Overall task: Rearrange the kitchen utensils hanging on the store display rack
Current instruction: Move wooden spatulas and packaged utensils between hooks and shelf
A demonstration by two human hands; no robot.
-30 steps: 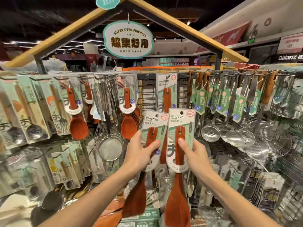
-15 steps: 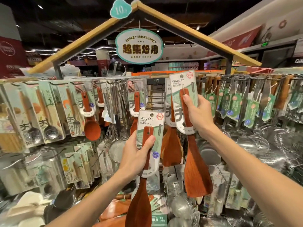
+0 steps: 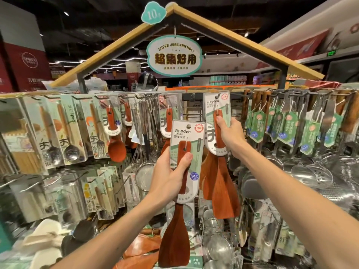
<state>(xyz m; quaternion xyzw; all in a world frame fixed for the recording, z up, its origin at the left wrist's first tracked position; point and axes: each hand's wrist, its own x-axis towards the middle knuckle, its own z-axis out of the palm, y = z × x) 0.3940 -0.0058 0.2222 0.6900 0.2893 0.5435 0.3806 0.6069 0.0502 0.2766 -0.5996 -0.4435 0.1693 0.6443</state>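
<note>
Head view: two carded wooden turners held at the display rack (image 3: 191, 113).
The left hand (image 3: 169, 177) curls round the near turner (image 3: 194, 167), thumb across its handle, and holds it in front of the rack's centre, below the top hooks. The right hand (image 3: 231, 134) grips the far turner (image 3: 225, 191) by its handle, the card's top up at the top rail (whether it sits on a hook I cannot tell). Steel ladles (image 3: 310, 171) hang to the right.

bare wire grid (image 3: 191, 115) centre, steel utensils (image 3: 287, 113) crowding right
</note>
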